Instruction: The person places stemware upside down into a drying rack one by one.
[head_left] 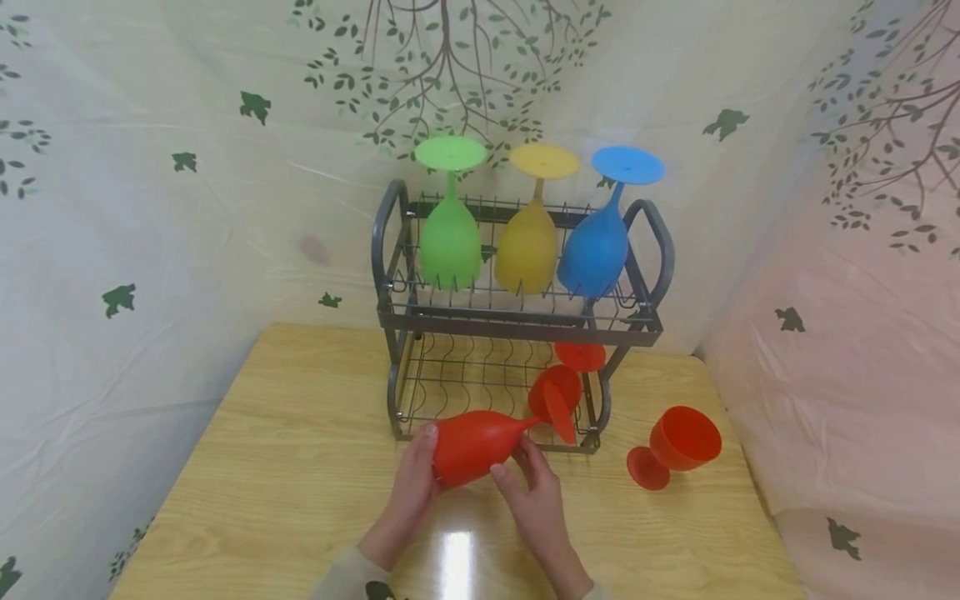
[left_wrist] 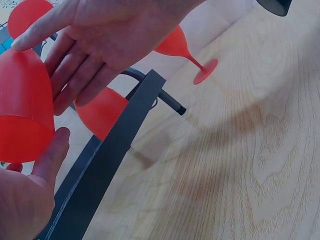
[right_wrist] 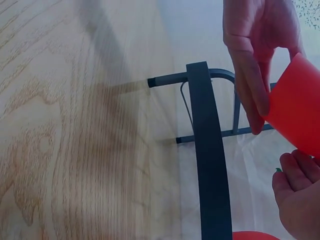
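Observation:
A red plastic wine glass lies sideways in the air before the rack's lower tier, its foot pointing right. My left hand pinches it at the rim, thumb on the outside. Beside the stem, my right hand holds the lower bowl between thumb and fingers. In the left wrist view, the right hand reaches over the bowl from above. Behind the held glass's foot, another red wine glass stands upside down on the lower tier, partly hidden.
The dark two-tier dish rack carries green, yellow and blue wine glasses upside down on top. To its right, a red wine glass stands upright on the wooden table. Patterned cloth hangs behind.

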